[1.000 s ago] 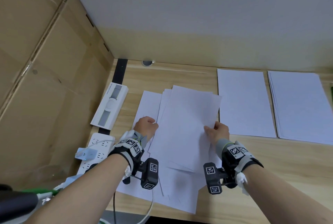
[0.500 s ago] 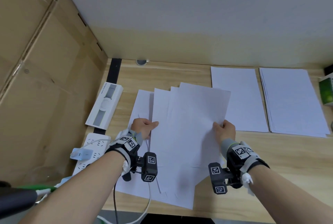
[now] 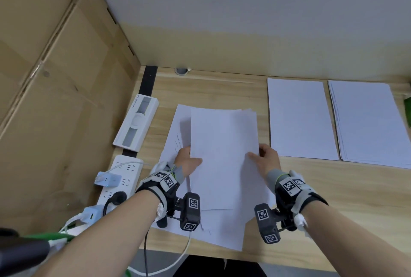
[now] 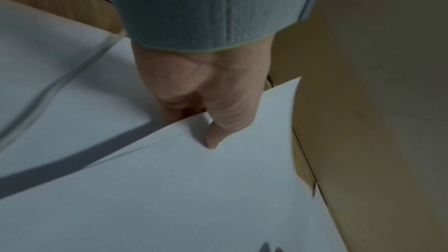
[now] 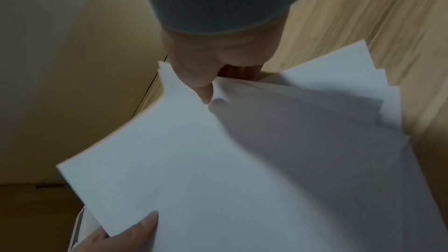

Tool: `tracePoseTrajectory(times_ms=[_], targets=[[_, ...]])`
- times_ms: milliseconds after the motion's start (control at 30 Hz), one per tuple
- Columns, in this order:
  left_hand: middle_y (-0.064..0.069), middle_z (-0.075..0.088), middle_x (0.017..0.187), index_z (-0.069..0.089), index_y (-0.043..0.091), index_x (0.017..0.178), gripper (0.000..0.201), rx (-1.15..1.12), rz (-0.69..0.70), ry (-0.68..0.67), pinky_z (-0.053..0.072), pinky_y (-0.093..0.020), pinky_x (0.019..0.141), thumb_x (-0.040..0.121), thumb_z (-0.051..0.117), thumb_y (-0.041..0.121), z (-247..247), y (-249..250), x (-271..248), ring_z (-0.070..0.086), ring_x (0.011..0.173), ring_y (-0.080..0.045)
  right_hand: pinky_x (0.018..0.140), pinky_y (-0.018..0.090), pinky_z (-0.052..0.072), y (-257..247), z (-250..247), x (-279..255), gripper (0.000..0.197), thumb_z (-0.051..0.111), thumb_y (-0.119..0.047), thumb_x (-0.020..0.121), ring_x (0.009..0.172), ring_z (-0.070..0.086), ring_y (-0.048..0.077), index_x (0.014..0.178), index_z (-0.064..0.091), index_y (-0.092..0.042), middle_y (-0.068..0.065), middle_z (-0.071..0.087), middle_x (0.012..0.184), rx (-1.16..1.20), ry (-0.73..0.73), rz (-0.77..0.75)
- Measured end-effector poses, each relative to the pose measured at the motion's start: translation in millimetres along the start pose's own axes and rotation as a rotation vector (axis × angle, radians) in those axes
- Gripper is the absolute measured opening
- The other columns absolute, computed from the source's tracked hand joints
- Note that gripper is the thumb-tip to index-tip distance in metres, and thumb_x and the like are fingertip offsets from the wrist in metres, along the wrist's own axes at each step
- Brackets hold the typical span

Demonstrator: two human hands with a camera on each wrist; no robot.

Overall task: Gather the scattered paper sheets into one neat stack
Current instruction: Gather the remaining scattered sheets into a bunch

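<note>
I see cardboard panels (image 3: 55, 76) walling the bench's (image 3: 333, 198) left edge, two paper stacks (image 3: 367, 121) at its back right. My left hand (image 3: 186, 162) and right hand (image 3: 265, 161) pinch the gathered sheets (image 3: 222, 154) mid-bench over loose ones (image 3: 175, 143). My right wrist view alone shows their fanned corners.

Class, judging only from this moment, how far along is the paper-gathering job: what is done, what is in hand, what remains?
Done: several sheets are pulled into one bundle. In hand: the left hand and right hand pinch its side edges, its right corners fanned. Left: loose sheets lie underneath on the desk, and two more paper piles lie to the right.
</note>
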State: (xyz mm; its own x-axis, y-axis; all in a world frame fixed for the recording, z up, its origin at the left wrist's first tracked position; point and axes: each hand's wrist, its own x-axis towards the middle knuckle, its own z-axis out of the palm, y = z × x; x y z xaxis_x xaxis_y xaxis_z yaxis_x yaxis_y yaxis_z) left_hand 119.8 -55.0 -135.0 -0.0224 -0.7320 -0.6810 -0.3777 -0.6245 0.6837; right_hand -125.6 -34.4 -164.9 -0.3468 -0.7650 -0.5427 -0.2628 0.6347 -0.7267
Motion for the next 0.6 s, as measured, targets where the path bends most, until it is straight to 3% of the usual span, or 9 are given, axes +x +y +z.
tracePoseTrajectory(times_ms=[67, 133, 233, 333, 433, 500, 567, 600], targets=[[-0.005, 0.068, 0.093, 0.062, 0.015, 0.099, 0.027, -0.063, 0.049, -0.019, 0.053, -0.031, 0.077, 0.085, 0.053, -0.006, 1.5, 0.9, -8.2, 0.065, 0.089, -0.025, 0.077, 0.035, 0.053, -3.6, -3.3, -5.8, 0.028, 0.073, -0.016, 0.082, 0.080, 0.064, 0.013, 0.105, 0.058, -0.021, -0.008, 0.066, 0.089, 0.043, 0.037, -0.036], [-0.002, 0.069, 0.097, 0.063, 0.016, 0.105, 0.031, -0.113, 0.083, -0.054, 0.054, -0.032, 0.081, 0.087, 0.052, -0.007, 0.2, -0.7, -17.6, 0.066, 0.094, -0.023, 0.075, 0.032, 0.050, -9.0, -8.8, -13.5, 0.032, 0.076, -0.023, 0.082, 0.082, 0.062, 0.008, 0.107, 0.056, -0.023, -0.011, 0.064, 0.093, 0.093, 0.023, -0.042], [-0.010, 0.067, 0.114, 0.061, 0.009, 0.119, 0.037, -0.142, 0.109, -0.072, 0.051, -0.042, 0.096, 0.087, 0.053, -0.008, -0.2, 0.4, -29.2, 0.064, 0.107, -0.028, 0.072, 0.034, 0.055, -14.1, -20.1, -19.1, 0.026, 0.078, -0.029, 0.081, 0.081, 0.066, 0.020, 0.099, 0.066, -0.014, 0.003, 0.071, 0.094, 0.130, -0.054, -0.015], [-0.009, 0.067, 0.112, 0.062, 0.009, 0.114, 0.040, -0.196, 0.127, -0.041, 0.051, -0.038, 0.090, 0.083, 0.050, -0.013, 0.8, 6.7, -39.7, 0.063, 0.103, -0.027, 0.075, 0.044, 0.057, -24.6, -29.5, -21.6, 0.020, 0.077, -0.020, 0.079, 0.078, 0.064, 0.027, 0.089, 0.068, -0.005, 0.019, 0.072, 0.092, 0.099, -0.089, -0.027], [-0.008, 0.069, 0.106, 0.065, 0.009, 0.109, 0.041, -0.241, 0.144, 0.037, 0.052, -0.038, 0.089, 0.080, 0.049, -0.015, -0.6, 17.8, -47.9, 0.064, 0.102, -0.028, 0.083, 0.057, 0.055, -34.0, -33.1, -18.1, 0.060, 0.076, -0.034, 0.062, 0.076, 0.064, 0.032, 0.099, 0.059, 0.011, 0.034, 0.062, 0.110, 0.131, -0.084, -0.063], [-0.010, 0.068, 0.105, 0.065, 0.008, 0.108, 0.039, -0.262, 0.159, 0.105, 0.052, -0.037, 0.088, 0.079, 0.050, -0.013, -1.6, 27.6, -52.8, 0.064, 0.101, -0.029, 0.081, 0.047, 0.054, -47.5, -34.9, -23.8, 0.057, 0.076, -0.029, 0.062, 0.079, 0.065, 0.033, 0.100, 0.059, 0.011, 0.032, 0.064, 0.109, 0.209, -0.103, -0.086], [-0.010, 0.068, 0.101, 0.064, 0.007, 0.106, 0.034, -0.259, 0.182, 0.166, 0.051, -0.033, 0.081, 0.078, 0.053, -0.010, -3.1, 38.5, -60.2, 0.065, 0.096, -0.028, 0.079, 0.039, 0.049, -65.8, -39.9, -38.0, 0.036, 0.070, -0.017, 0.062, 0.080, 0.063, 0.028, 0.093, 0.068, 0.002, 0.021, 0.072, 0.094, 0.275, -0.122, -0.088], [-0.009, 0.069, 0.099, 0.064, 0.005, 0.105, 0.032, -0.260, 0.192, 0.182, 0.051, -0.031, 0.079, 0.078, 0.054, -0.008, -4.1, 43.6, -63.8, 0.065, 0.094, -0.027, 0.078, 0.038, 0.048, -71.0, -41.6, -42.2, 0.036, 0.066, -0.014, 0.060, 0.080, 0.062, 0.027, 0.093, 0.069, -0.001, 0.015, 0.071, 0.091, 0.304, -0.132, -0.093]])
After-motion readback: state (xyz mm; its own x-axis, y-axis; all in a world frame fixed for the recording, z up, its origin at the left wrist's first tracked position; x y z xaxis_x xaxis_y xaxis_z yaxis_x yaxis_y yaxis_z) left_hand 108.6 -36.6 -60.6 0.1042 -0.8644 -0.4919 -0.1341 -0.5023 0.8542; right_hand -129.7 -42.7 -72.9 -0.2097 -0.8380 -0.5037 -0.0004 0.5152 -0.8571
